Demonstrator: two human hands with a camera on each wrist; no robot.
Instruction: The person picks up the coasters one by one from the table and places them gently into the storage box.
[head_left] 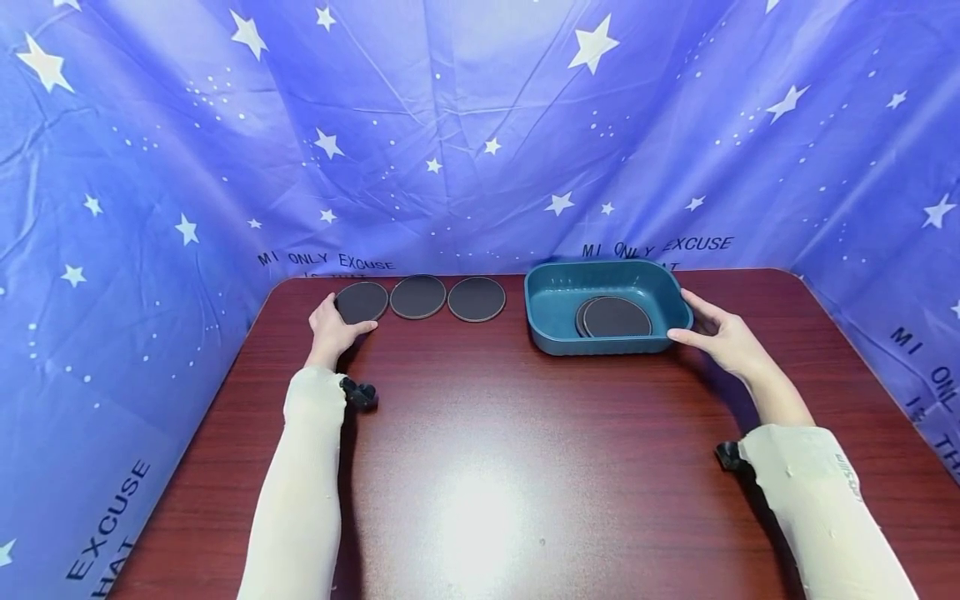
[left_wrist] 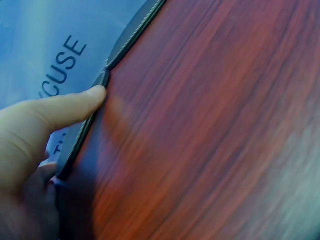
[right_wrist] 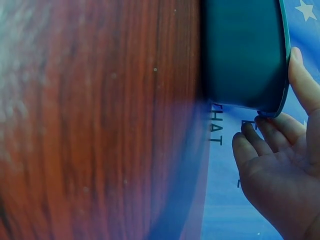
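Note:
In the head view, my left hand (head_left: 331, 331) is at the leftmost round black coaster (head_left: 362, 303), thumb at its near right edge and fingers at its left side. The left wrist view shows the thumb against the stitched rim of this coaster (left_wrist: 82, 135). A middle coaster (head_left: 417, 297) and a right coaster (head_left: 477, 299) lie beside it in a row. My right hand (head_left: 723, 337) grips the right end of a teal rectangular basin (head_left: 570, 343), thumb at the near corner and fingers along the far side. Inside the basin lie overlapping black coasters (head_left: 617, 317).
The reddish wood table (head_left: 525, 433) ends at the back against a blue star-patterned cloth (head_left: 450, 125), which also hangs along both sides. A black wrist device (head_left: 360, 393) sits at the left sleeve, another (head_left: 727, 455) at the right.

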